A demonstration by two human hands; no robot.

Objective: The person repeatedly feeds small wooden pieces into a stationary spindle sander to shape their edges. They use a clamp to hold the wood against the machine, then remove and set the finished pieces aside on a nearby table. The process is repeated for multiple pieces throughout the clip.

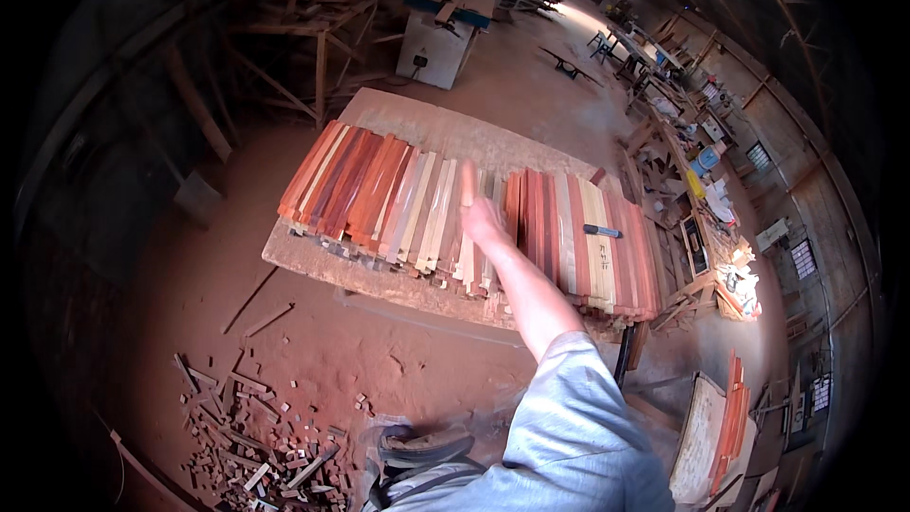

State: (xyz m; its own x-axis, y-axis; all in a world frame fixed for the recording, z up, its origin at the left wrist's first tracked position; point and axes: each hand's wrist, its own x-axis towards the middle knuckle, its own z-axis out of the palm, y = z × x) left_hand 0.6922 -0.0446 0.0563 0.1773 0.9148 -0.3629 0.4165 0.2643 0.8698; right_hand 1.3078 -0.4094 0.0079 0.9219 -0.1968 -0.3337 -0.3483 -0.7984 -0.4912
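Observation:
My right hand (483, 220) reaches over the middle of a wide row of wooden strips (436, 204) laid side by side. Its fingers are closed on one pinkish-orange wooden strip (467, 180), whose far end sticks out beyond them and looks slightly blurred. The strips range from deep red and orange to pale cream and grey-pink, and their near ends are uneven. To the right of the hand, a dark marker pen (602, 231) lies across the strips, above handwriting on a pale one. My left hand is out of view.
The strips lie on a worn board table (417, 114). Offcuts (265, 446) are scattered over the dusty floor at lower left. A white-bodied machine (436, 47) stands beyond the table. On the right are a cluttered bench (697, 190) and red strips (730, 417) on a pale curved support.

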